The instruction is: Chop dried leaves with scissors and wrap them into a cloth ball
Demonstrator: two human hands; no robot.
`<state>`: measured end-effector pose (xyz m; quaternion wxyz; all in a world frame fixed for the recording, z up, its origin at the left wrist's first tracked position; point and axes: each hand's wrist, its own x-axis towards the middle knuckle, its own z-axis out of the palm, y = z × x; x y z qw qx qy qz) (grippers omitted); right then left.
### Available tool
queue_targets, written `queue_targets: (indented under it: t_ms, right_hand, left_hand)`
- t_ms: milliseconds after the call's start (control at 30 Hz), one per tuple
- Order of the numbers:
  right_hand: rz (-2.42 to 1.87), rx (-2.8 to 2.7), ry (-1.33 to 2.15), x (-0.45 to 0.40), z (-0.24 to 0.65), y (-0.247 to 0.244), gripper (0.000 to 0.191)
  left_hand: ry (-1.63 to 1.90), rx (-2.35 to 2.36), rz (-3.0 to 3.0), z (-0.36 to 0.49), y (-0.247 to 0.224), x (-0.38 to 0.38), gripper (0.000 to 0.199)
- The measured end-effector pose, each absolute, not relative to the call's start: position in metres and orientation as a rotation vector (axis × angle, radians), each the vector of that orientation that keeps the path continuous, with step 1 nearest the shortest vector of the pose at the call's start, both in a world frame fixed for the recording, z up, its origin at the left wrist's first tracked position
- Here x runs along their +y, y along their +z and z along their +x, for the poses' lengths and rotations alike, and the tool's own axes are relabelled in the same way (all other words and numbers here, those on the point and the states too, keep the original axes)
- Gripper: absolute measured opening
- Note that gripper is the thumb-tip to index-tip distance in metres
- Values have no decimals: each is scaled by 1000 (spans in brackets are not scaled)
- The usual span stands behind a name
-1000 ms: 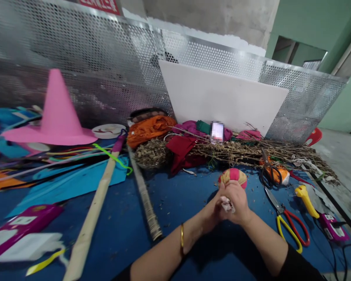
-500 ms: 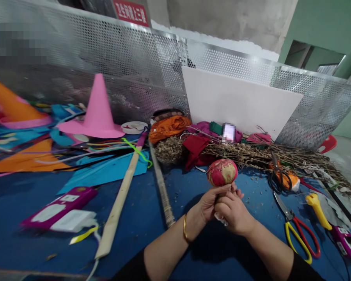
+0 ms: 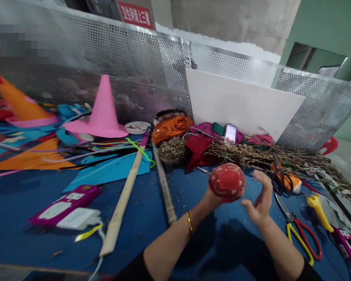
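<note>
A round, stuffed-looking red cloth ball with a pale pattern is held up over the blue table, a plain red disc on it facing me. My left hand, below a gold bangle, is closed on the ball from beneath and behind; most of its fingers are hidden. Just to the right, my right hand is raised and apart from the ball, fingers spread, nothing in it. Scissors with red and yellow handles lie right of that hand, and dark scissors rest beyond it.
Dried stalks and cloth pieces line the back, before a white board. A flat wooden stick, a wrapped pole and a purple power strip lie left. A pink cone hat stands behind them. A yellow-handled tool lies right.
My hands were together just below the ball. The right hand has let go and opened out to the right; the left has turned the ball so its red disc faces me.
</note>
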<state>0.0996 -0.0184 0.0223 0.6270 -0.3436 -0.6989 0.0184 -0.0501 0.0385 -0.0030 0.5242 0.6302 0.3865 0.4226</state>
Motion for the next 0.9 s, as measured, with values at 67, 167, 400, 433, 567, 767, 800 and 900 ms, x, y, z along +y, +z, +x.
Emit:
queue_targets:
  t_ms: [67,167,400,433,567,767,800,900]
  right_hand:
    - [-878,-1607,166,-14,106,32,92]
    - [-911,-1850,308,-13,109,46,114]
    - [-977,-1995,618,-18,106,55,113]
    - [-975,-1973,631,-18,104,55,107]
    - [-989,-1886,567,-17,96,51,84]
    - [-1010,-1875,584,-11,99,45,82]
    - [-1000,-1901,590,-11,101,46,87]
    - [-998,-1999,543,-14,107,54,97]
  left_hand:
    - [1038,916,1648,-48,-4,34,41]
    - [1005,884,1915,-53,-5,27,43]
    - [863,924,2363,-59,-32,32,35]
    - [887,915,2423,-59,-38,33,34]
    - [1075,968,2549,-60,-61,35,35]
    - [1019,1022,2768,-60,-53,36,31]
    - [917,1026,2793,-59,-45,35,31]
    - [531,1177,2714,-56,-21,28,30]
